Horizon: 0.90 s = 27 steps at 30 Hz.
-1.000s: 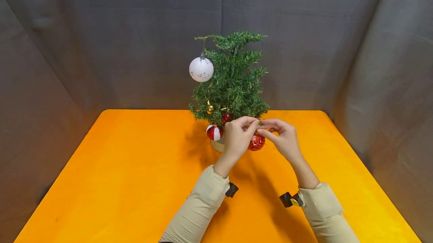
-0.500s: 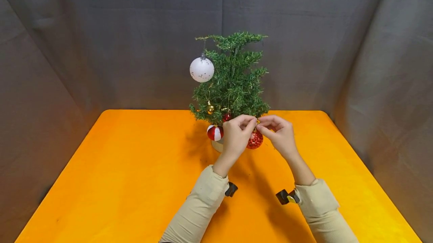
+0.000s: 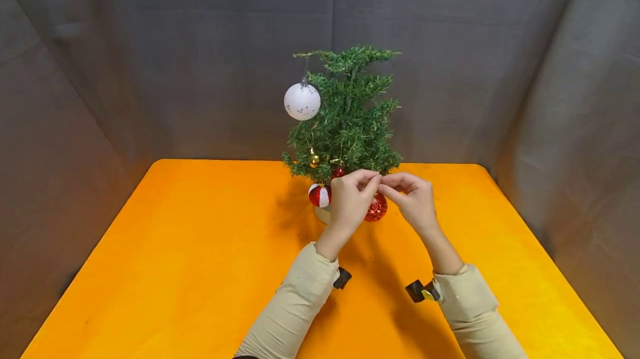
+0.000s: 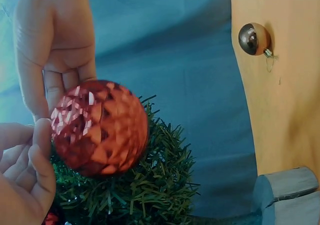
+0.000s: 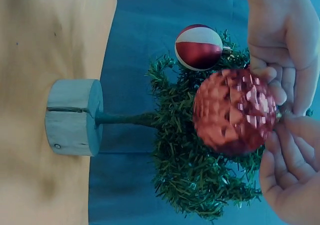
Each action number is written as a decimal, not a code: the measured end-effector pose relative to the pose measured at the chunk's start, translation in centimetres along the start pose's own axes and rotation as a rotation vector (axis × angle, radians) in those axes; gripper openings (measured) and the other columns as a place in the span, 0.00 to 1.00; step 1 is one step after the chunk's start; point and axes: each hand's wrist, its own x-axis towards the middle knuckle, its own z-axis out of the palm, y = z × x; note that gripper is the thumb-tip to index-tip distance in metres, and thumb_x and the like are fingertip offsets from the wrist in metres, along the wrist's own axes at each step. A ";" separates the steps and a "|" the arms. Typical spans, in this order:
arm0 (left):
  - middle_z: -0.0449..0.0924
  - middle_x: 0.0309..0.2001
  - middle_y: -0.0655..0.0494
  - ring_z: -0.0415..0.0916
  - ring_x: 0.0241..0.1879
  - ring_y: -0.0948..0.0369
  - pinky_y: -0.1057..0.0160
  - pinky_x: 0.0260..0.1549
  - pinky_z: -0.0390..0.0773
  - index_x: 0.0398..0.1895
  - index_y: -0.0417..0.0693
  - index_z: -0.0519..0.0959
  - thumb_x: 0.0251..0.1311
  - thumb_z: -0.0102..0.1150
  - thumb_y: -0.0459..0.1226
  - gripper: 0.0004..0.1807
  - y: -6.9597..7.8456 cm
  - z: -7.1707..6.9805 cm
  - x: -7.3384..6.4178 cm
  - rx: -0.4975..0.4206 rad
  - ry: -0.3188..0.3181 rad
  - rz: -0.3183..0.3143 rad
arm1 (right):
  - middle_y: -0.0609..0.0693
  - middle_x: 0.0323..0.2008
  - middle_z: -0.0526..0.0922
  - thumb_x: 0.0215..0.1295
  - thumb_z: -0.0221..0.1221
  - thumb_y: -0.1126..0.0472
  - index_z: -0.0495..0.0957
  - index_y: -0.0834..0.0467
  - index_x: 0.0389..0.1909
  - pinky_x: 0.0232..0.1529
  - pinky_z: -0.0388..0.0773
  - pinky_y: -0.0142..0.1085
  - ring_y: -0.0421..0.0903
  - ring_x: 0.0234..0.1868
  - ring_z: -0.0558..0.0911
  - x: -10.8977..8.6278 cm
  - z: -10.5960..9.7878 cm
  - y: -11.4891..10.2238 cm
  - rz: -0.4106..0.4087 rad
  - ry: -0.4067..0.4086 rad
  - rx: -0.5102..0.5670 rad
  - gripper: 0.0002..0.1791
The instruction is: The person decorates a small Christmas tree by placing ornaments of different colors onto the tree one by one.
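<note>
A big faceted red bauble (image 4: 100,127) hangs below the fingertips of both hands at the lower right front of a small artificial Christmas tree (image 3: 350,120). My left hand (image 3: 350,198) and right hand (image 3: 412,198) meet above it. Each has thumb and forefinger pinched together at the bauble's hanging loop, by its cap. The loop is mostly hidden by the fingers; I cannot tell which part each hand pinches. In the right wrist view the left hand (image 5: 285,40) is above and the right hand (image 5: 295,180) below, both right at the cap.
White speckled bauble (image 3: 302,101), small gold bauble (image 3: 313,159), small red bauble (image 3: 338,172) and red-and-white bauble (image 3: 319,195) hang on the tree. Its round wooden base (image 5: 75,117) stands on the orange table (image 3: 200,259). Another shiny bauble (image 4: 254,39) lies on the table. Grey cloth (image 3: 225,70) surrounds everything.
My right hand has shifted slightly left toward the left hand, and their fingertips are closer together. The red bauble has swung a little left. The head view has shifted slightly.
</note>
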 end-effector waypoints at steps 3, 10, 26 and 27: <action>0.80 0.21 0.54 0.70 0.15 0.69 0.74 0.14 0.70 0.31 0.39 0.83 0.56 0.57 0.34 0.07 0.0 0.1 0.0 0.051 0.011 0.014 | 0.66 0.23 0.79 0.46 0.61 0.79 0.78 0.76 0.25 0.30 0.72 0.21 0.30 0.24 0.75 0.0 0.2 -0.4 -0.043 0.029 -0.079 0.04; 0.82 0.26 0.53 0.72 0.18 0.67 0.77 0.17 0.69 0.30 0.40 0.83 0.56 0.58 0.33 0.06 -0.4 0.2 0.0 0.118 0.028 0.057 | 0.63 0.21 0.79 0.45 0.59 0.82 0.77 0.76 0.25 0.28 0.72 0.22 0.37 0.22 0.76 0.0 0.4 -0.4 -0.116 0.067 -0.122 0.04; 0.79 0.22 0.53 0.72 0.17 0.66 0.76 0.17 0.70 0.28 0.38 0.81 0.55 0.59 0.34 0.06 -0.9 0.2 0.2 0.079 0.101 0.124 | 0.66 0.25 0.79 0.48 0.57 0.82 0.78 0.76 0.26 0.30 0.70 0.20 0.38 0.24 0.75 0.7 0.3 -0.1 -0.170 0.074 -0.103 0.04; 0.79 0.21 0.53 0.72 0.16 0.66 0.76 0.17 0.70 0.29 0.38 0.81 0.55 0.59 0.34 0.06 -1.0 0.2 0.2 0.073 0.109 0.127 | 0.65 0.25 0.79 0.48 0.57 0.82 0.78 0.76 0.26 0.30 0.70 0.20 0.39 0.24 0.75 0.7 0.4 -0.2 -0.173 0.076 -0.107 0.04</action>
